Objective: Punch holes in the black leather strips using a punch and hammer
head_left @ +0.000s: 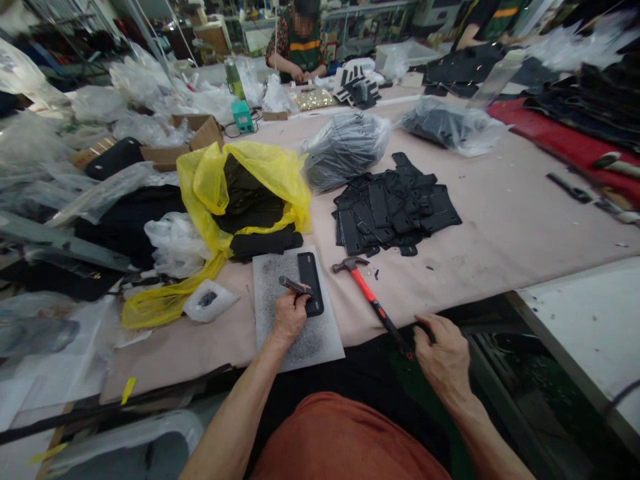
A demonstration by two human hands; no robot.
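Worktable [490, 233] with metal tool [295, 287], black strip [311, 275] and board [323, 340].
Left hand [291, 316] grips the tool over the strip, on the board; right of the board, hammer [371, 299] and, near its handle end, right hand [444, 352], fingers loosely parted; beyond the board, yellow bag [200, 177] (left) and black pieces [395, 207] (right).

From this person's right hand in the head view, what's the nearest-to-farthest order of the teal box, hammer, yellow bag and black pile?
1. Hammer, just left of the right hand.
2. Black pile, beyond the hammer.
3. Yellow bag, farther left.
4. Teal box, behind the bag.
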